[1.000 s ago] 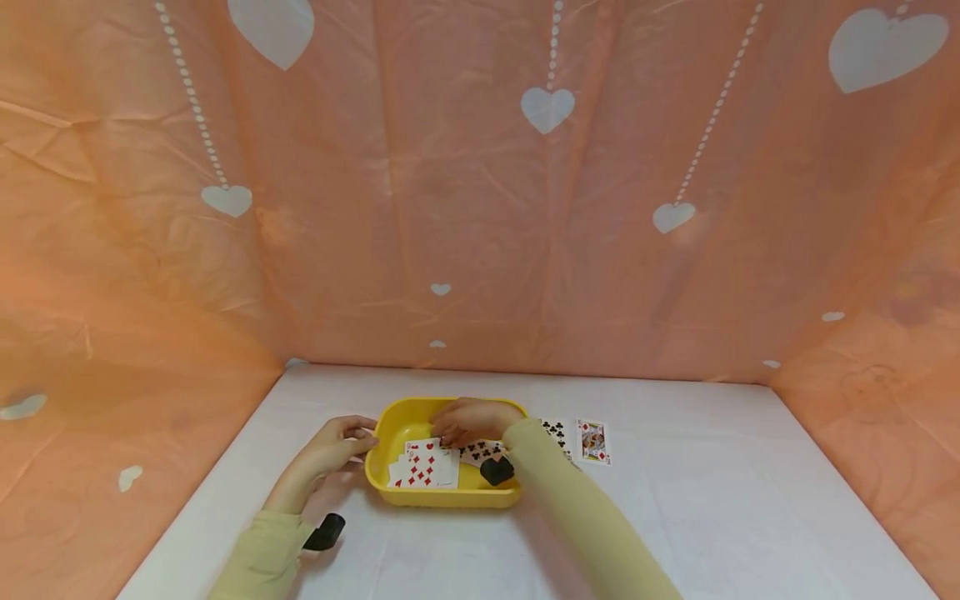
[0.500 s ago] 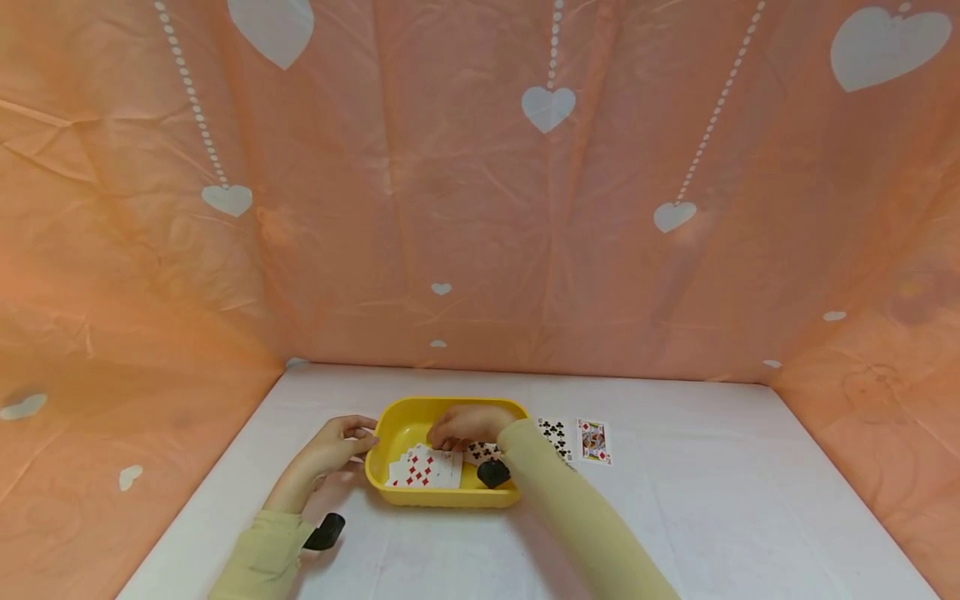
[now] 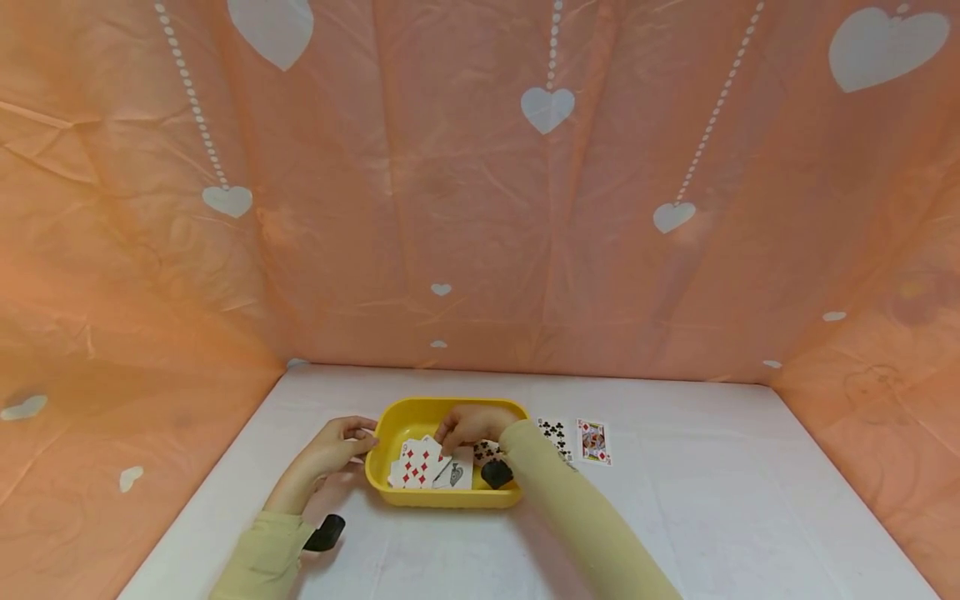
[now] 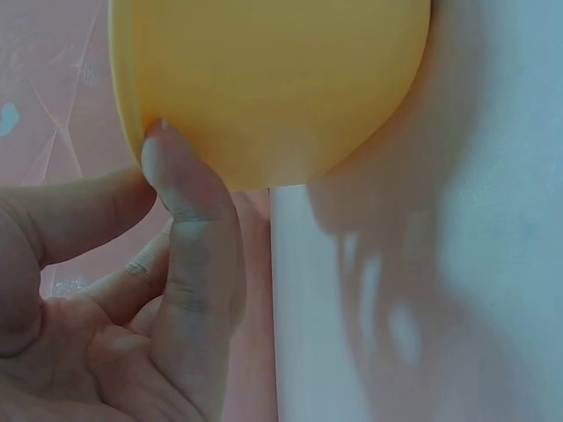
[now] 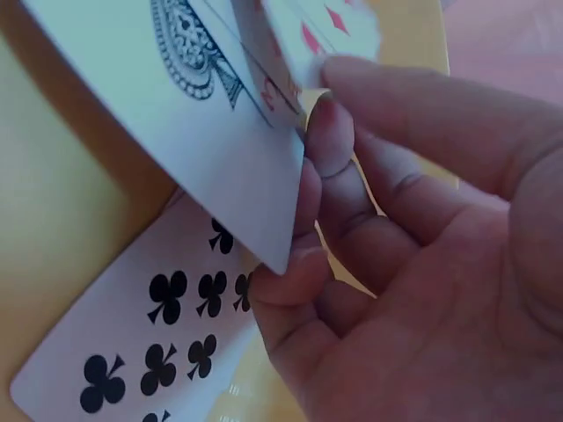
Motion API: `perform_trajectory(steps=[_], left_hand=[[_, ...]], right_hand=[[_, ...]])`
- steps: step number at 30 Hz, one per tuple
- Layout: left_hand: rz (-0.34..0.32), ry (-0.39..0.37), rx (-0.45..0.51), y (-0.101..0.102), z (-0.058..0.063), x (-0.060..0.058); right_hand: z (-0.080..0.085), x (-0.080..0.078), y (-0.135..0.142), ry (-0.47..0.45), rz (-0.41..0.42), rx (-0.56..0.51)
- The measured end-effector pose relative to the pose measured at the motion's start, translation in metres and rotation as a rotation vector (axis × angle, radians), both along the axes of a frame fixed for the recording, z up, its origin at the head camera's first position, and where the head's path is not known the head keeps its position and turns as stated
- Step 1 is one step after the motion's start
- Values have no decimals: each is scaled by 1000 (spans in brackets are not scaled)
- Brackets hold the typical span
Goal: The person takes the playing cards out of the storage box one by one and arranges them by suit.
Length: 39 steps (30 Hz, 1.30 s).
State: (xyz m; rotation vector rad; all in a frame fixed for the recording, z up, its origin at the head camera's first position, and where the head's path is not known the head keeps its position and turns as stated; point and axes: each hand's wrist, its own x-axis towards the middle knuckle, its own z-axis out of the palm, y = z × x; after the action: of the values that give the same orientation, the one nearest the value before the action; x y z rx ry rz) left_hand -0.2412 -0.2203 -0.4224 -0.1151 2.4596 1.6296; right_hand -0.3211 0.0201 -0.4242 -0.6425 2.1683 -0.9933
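Observation:
A yellow plastic tub (image 3: 450,500) stands on the white table with playing cards in it. My left hand (image 3: 330,447) pinches its left rim; in the left wrist view the thumb lies against the tub's wall (image 4: 273,79). My right hand (image 3: 474,423) reaches inside. In the right wrist view its thumb and forefinger pinch a diamond card (image 5: 330,22) by the corner. An ace of spades (image 5: 198,114) leans against the other fingers, just below the pinched card. Lower down lies a clubs card (image 5: 145,343), partly hidden behind the ace and the fingers.
On the table right of the tub lie a clubs card (image 3: 553,432), partly covered by the right sleeve, and a king of diamonds (image 3: 593,442). An orange curtain (image 3: 480,317) with white hearts encloses the back and sides. Each wrist wears a black device (image 3: 325,532).
The diamond cards have shifted and tilted in the tub, and the ace of spades now shows beside them. My right hand has moved slightly within the tub; the left hand keeps its place.

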Motion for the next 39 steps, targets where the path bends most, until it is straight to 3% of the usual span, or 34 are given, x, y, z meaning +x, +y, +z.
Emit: perform_trajectory(steps=[8, 15, 29, 36, 39], left_hand=[[7, -1, -5, 0, -3, 1], [4, 9, -4, 1, -2, 3], [8, 8, -8, 2, -1, 2], [2, 10, -10, 0, -1, 0], [-2, 12, -11, -1, -1, 0]], right_hand=[[-2, -2, 4, -68, -28, -55], [-7, -8, 12, -32, -56, -101], [3, -3, 30, -90, -251, -192], [14, -2, 46, 49, -293, -170], [21, -2, 53, 68, -320, -169]])
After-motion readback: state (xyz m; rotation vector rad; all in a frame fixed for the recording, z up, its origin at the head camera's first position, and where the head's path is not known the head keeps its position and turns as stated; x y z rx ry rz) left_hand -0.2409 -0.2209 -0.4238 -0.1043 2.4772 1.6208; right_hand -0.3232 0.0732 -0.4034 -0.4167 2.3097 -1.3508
